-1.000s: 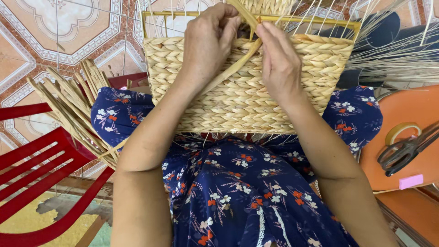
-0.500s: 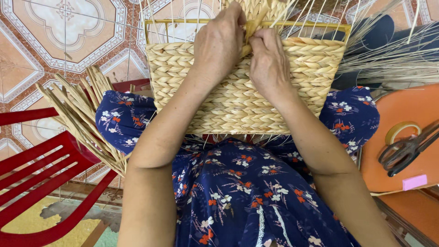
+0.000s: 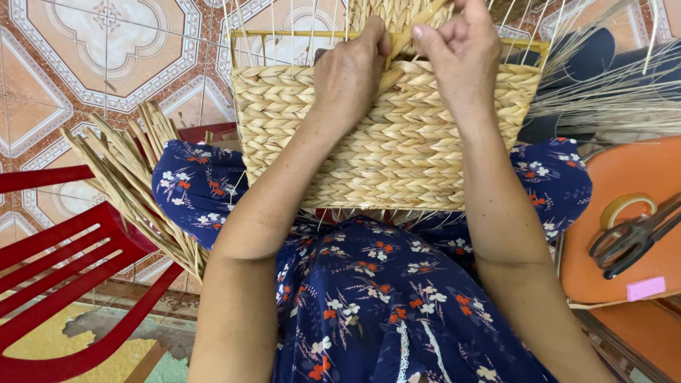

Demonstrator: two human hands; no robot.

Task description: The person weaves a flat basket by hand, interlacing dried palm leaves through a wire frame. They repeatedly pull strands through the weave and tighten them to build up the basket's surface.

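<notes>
A half-woven straw basket (image 3: 386, 135) is resting on the lap, upright so its top row faces the person. The left hand (image 3: 351, 78) is pressing the weave steady while the right hand (image 3: 461, 53) is pinching a flat straw strand (image 3: 397, 62), pulling it taut across the rim.

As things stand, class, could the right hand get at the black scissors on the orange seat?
Probably yes: the scissors lie uncovered on the orange seat beside the right hand's forearm, with nothing between, though that hand is now pinching a straw strand.
</notes>
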